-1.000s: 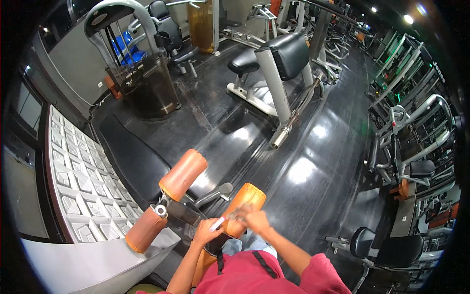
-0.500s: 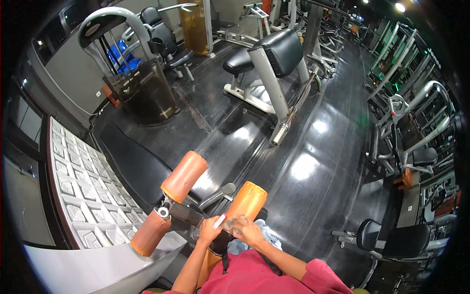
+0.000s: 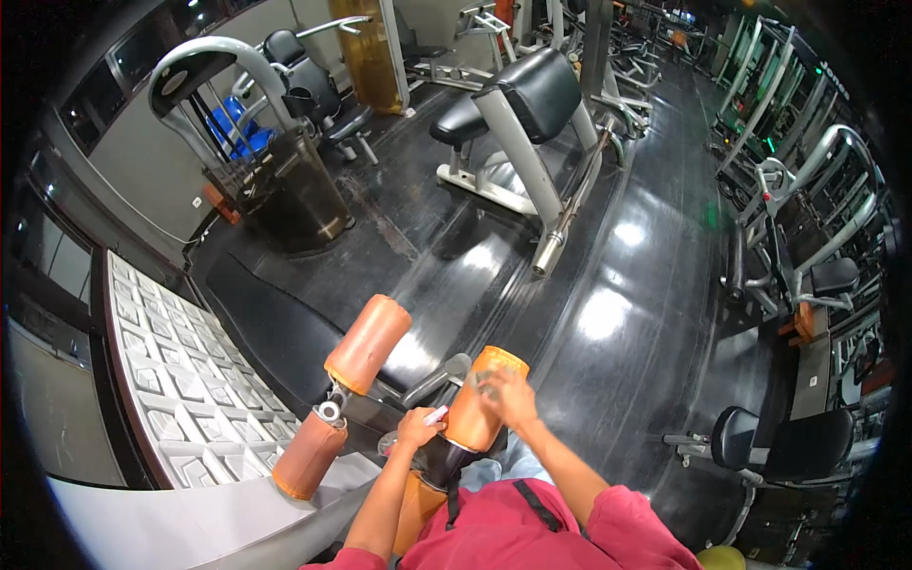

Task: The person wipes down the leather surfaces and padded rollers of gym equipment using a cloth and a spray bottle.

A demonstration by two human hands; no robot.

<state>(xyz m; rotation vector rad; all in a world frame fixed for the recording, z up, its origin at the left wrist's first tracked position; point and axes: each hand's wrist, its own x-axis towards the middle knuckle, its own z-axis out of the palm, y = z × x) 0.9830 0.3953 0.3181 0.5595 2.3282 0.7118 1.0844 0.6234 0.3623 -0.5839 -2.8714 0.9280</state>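
My left hand (image 3: 416, 429) is closed around a small white object (image 3: 435, 415), whose kind I cannot make out. It is beside the lower left side of a padded orange roller (image 3: 472, 418). My right hand (image 3: 511, 399) rests over the upper right of that roller with its fingers curled; a greyish patch shows at the fingertips, too blurred to name. To the left are two brownish-orange rollers, an upper one (image 3: 369, 344) and a lower one (image 3: 311, 454), joined at a metal bar end (image 3: 329, 411).
A black padded bench (image 3: 275, 318) extends beyond the rollers. White patterned panelling (image 3: 180, 399) and a pale ledge (image 3: 190, 522) are on the left. Ahead stands a bench with a bar (image 3: 560, 237); a weight machine (image 3: 294, 190) is at far left. More machines (image 3: 798, 266) line the right.
My right hand has moved up and right, from beside my left hand onto the orange roller's upper part. The left hand stays low with the white object. The view has shifted slightly.
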